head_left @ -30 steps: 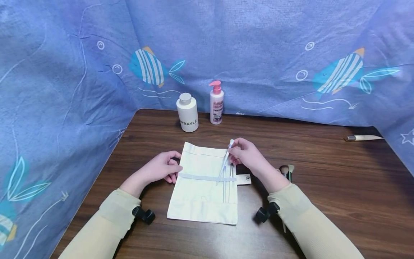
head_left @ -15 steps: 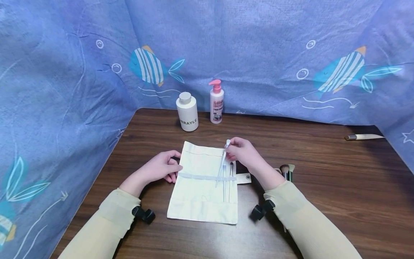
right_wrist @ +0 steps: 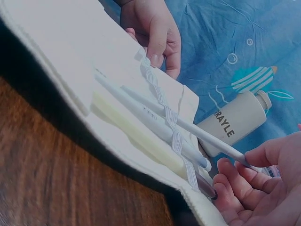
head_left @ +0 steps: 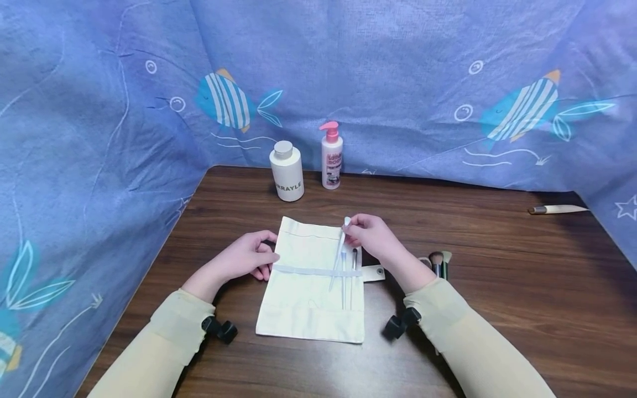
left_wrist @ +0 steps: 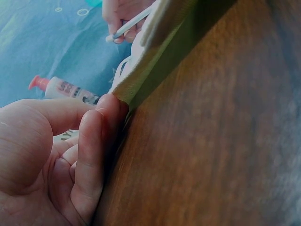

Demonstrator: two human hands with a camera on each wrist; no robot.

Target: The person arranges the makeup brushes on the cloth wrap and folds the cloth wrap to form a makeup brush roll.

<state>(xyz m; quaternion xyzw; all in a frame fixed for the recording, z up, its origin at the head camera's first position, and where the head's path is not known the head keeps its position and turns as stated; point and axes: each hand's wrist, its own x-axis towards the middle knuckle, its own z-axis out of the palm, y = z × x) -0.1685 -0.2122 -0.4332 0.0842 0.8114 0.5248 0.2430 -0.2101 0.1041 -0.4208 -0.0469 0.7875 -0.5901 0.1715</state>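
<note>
We start on the left, where the left hand [head_left: 251, 257] is pinching the edge of a cream brush roll [head_left: 293, 296] on the worktop [head_left: 497, 265]. Behind it, a white bottle [head_left: 287, 177] gives us "RRAYLE". Next, the pump bottle [head_left: 332, 160]: pink lettering, too small for us. Now the right hand [head_left: 370, 235], gripping a pale brush [head_left: 339, 251] under the roll's elastic band [head_left: 303, 270]; beside it, another brush [right_wrist: 153, 120] bears tiny print we can't read.
</note>
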